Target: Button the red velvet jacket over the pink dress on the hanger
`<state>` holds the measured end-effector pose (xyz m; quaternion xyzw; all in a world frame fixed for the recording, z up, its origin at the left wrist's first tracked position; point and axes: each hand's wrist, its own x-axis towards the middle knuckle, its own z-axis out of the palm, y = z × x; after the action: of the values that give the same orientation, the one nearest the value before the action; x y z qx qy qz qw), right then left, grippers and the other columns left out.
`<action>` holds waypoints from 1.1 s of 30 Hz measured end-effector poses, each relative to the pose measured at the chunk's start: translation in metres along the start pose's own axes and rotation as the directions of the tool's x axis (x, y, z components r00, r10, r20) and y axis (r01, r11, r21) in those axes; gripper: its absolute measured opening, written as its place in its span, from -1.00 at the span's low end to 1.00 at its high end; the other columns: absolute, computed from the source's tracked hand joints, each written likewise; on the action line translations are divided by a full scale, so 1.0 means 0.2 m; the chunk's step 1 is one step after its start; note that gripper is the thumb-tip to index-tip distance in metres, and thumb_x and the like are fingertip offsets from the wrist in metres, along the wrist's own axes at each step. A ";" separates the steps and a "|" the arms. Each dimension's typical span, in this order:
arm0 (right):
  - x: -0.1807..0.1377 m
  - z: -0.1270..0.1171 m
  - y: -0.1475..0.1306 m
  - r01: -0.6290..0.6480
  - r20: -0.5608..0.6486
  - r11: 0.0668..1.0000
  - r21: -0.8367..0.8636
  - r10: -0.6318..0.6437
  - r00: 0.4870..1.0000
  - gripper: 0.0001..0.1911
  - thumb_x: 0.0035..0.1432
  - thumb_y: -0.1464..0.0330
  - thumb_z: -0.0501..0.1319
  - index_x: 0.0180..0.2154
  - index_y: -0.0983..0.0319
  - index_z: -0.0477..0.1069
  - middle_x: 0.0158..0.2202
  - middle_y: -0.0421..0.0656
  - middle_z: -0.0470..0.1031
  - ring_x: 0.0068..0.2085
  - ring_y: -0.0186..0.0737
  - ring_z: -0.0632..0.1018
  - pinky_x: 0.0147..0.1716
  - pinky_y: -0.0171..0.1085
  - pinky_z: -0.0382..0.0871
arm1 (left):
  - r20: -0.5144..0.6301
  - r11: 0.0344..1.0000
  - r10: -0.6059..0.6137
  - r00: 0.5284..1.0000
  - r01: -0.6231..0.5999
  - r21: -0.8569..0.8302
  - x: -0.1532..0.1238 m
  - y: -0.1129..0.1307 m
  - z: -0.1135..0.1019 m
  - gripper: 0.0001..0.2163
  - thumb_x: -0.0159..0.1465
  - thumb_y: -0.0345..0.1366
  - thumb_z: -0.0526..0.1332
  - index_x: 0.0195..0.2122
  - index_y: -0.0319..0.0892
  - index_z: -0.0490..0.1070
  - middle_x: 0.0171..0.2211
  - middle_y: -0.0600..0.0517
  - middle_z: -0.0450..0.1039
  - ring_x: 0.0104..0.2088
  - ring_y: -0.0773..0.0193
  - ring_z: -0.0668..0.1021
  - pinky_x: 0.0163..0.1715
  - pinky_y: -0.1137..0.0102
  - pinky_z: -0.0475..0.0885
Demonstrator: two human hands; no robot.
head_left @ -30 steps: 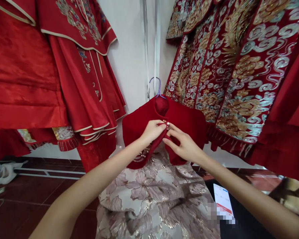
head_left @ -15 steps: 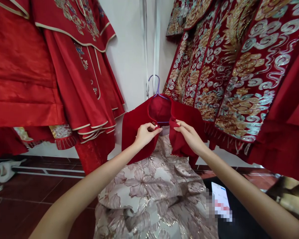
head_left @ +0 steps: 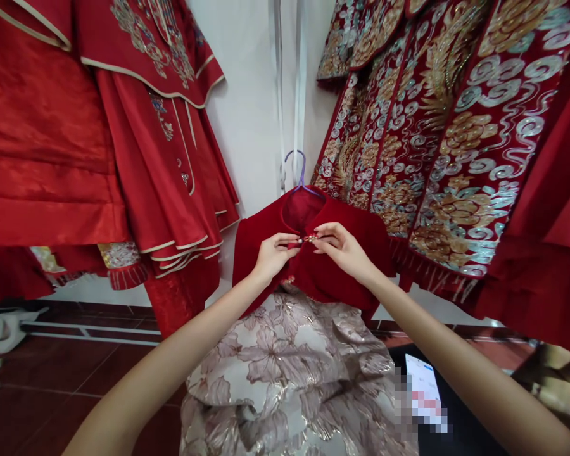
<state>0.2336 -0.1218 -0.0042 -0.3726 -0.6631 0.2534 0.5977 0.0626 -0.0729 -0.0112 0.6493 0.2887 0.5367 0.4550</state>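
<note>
A short red velvet jacket (head_left: 365, 237) hangs on a purple hanger (head_left: 302, 172) over a pale dress (head_left: 285, 361) with pinkish metallic flowers. At its neckline is a small beaded clasp (head_left: 310, 239). My left hand (head_left: 274, 258) pinches the clasp's end on the left front edge, and my right hand (head_left: 344, 250) pinches its other end on the right front edge. The two edges meet between my fingertips; whether the clasp is fastened cannot be made out. A second beaded piece (head_left: 289, 280) shows lower on the jacket's front.
Red garments with cream piping (head_left: 147, 164) hang at left. A heavily embroidered red robe (head_left: 456, 152) hangs at right. White rack poles (head_left: 299, 95) stand against the wall behind. A lit phone (head_left: 425, 386) lies on a dark surface at lower right. White shoes (head_left: 4, 334) are at far left.
Both hands have brought the jacket's front edges together, closing the gap at the neck. The right hand has shifted left and now grips the beaded clasp.
</note>
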 end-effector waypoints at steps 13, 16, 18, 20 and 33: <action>0.02 0.06 0.04 0.168 0.029 0.923 -0.346 -0.168 0.985 -0.80 0.15 0.36 0.15 -0.14 0.20 0.36 -0.19 -0.10 0.43 -0.19 -0.26 0.51 -0.19 -0.22 0.49 | 0.058 0.955 -0.227 0.972 0.234 -0.183 0.01 0.03 -0.03 -0.63 -0.13 -0.41 0.44 -0.24 -0.27 0.52 -0.26 -0.07 0.56 -0.32 0.32 0.57 -0.18 0.36 0.46; 0.02 0.08 0.02 0.203 0.011 0.888 -0.413 -0.219 0.976 -0.81 0.18 0.39 0.11 -0.17 0.19 0.42 -0.16 -0.09 0.41 -0.18 -0.26 0.51 -0.17 -0.22 0.50 | 0.087 0.961 -0.209 0.974 0.221 -0.164 -0.01 0.03 -0.04 -0.62 -0.13 -0.39 0.44 -0.23 -0.26 0.52 -0.22 -0.08 0.56 -0.30 0.33 0.57 -0.19 0.38 0.45; 0.02 0.08 0.02 0.213 0.015 0.877 -0.430 -0.229 0.973 -0.81 0.18 0.40 0.10 -0.18 0.18 0.44 -0.17 -0.10 0.41 -0.20 -0.27 0.51 -0.16 -0.21 0.50 | 0.097 0.966 -0.196 0.976 0.210 -0.153 -0.01 0.03 -0.05 -0.61 -0.13 -0.38 0.45 -0.22 -0.26 0.52 -0.21 -0.08 0.55 -0.30 0.33 0.57 -0.18 0.39 0.45; 0.02 0.08 0.02 0.219 0.016 0.868 -0.445 -0.237 0.971 -0.80 0.18 0.39 0.10 -0.19 0.18 0.45 -0.19 -0.11 0.42 -0.21 -0.26 0.52 -0.17 -0.21 0.51 | 0.125 0.972 -0.190 0.974 0.205 -0.117 0.00 0.04 -0.07 -0.61 -0.13 -0.37 0.45 -0.22 -0.25 0.51 -0.22 -0.07 0.55 -0.31 0.33 0.57 -0.20 0.38 0.46; 0.03 0.08 0.01 0.238 -0.025 0.860 -0.451 -0.279 0.960 -0.77 0.20 0.35 0.11 -0.14 0.15 0.48 -0.17 -0.11 0.42 -0.19 -0.23 0.53 -0.15 -0.19 0.54 | 0.360 0.814 0.164 0.918 -0.332 0.476 0.17 0.12 -0.05 -0.86 0.07 -0.26 0.28 -0.44 -0.24 0.41 -0.50 0.02 0.47 -0.48 0.34 0.50 -0.45 0.47 0.38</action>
<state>0.2193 -0.1129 -0.0045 -0.4175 -0.7200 -0.0037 0.5544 0.0592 -0.0508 0.0256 0.8557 0.2634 0.3859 0.2226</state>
